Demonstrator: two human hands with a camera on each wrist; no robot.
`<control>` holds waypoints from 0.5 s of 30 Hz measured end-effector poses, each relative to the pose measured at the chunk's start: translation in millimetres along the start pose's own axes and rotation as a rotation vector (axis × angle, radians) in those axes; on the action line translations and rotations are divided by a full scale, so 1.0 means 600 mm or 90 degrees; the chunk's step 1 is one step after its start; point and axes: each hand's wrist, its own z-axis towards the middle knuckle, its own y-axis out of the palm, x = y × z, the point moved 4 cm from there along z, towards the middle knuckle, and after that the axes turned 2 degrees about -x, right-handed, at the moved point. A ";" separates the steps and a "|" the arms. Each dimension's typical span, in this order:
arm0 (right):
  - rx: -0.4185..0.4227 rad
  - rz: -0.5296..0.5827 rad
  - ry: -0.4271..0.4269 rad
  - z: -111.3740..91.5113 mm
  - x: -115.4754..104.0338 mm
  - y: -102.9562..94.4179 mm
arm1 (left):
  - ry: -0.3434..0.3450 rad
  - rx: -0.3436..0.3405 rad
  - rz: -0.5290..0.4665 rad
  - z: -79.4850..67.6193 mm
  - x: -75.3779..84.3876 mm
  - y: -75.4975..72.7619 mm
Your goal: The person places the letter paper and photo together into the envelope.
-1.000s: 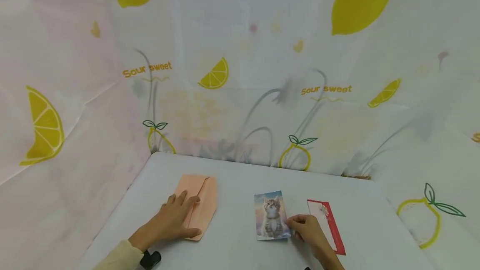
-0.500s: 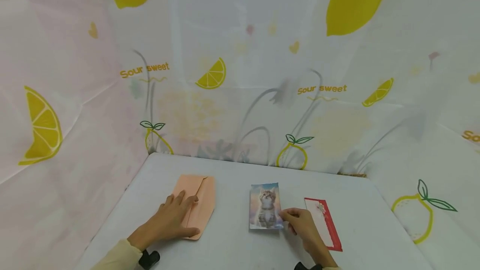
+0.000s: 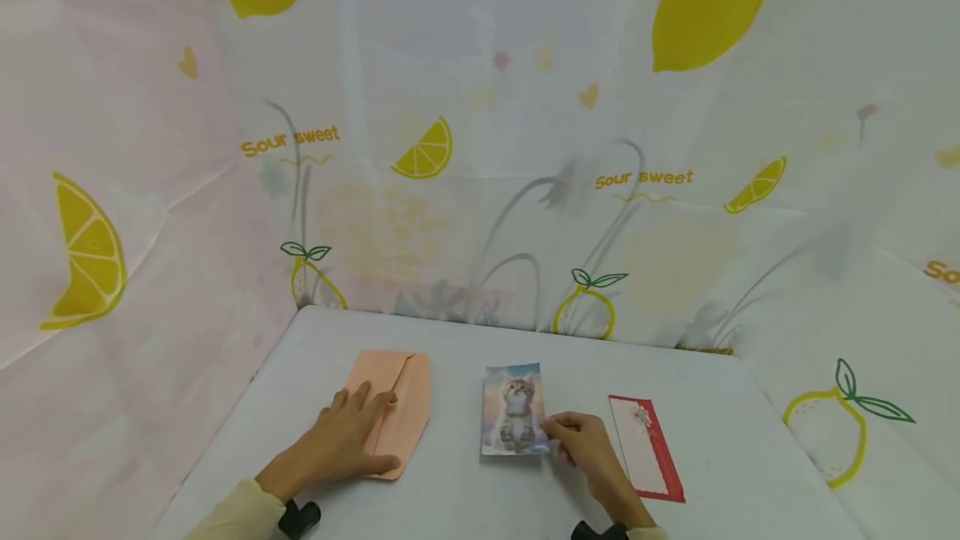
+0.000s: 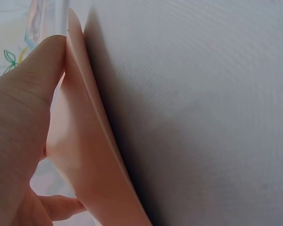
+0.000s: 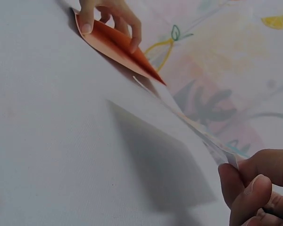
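Note:
A peach paper envelope (image 3: 408, 419) lies on the left of the white table. My left hand (image 3: 341, 444) rests on it with the fingers spread and the thumb near its lower edge. The right wrist view shows the envelope (image 5: 106, 55) parted, its orange inside visible under that hand. Between thumb and fingertips, my right hand (image 3: 592, 450) pinches the lower right edge of a kitten picture card (image 3: 516, 411). The card (image 5: 193, 125) appears nearly edge-on in the right wrist view, raised above the table with its shadow below.
A red-bordered white card (image 3: 648, 450) with a small flower lies to the right of my right hand. White table (image 3: 465, 507) surface extends between and in front of the hands. A lemon-printed curtain (image 3: 450, 232) stands along the back and sides.
My right hand has carried the kitten card leftward and slightly up in the head view, closer to the envelope. The left hand stays on the envelope.

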 end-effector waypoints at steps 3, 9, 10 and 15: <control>0.000 0.003 -0.001 0.002 0.000 0.006 | 0.001 0.002 0.002 0.000 0.001 -0.001; -0.011 0.015 -0.013 0.007 0.001 0.018 | 0.004 0.017 0.018 0.000 0.000 0.001; -0.013 0.017 -0.017 0.008 0.001 0.021 | 0.004 0.019 0.019 0.000 0.000 0.001; -0.025 0.020 -0.027 0.011 -0.003 0.033 | 0.006 0.022 0.022 0.000 0.001 0.001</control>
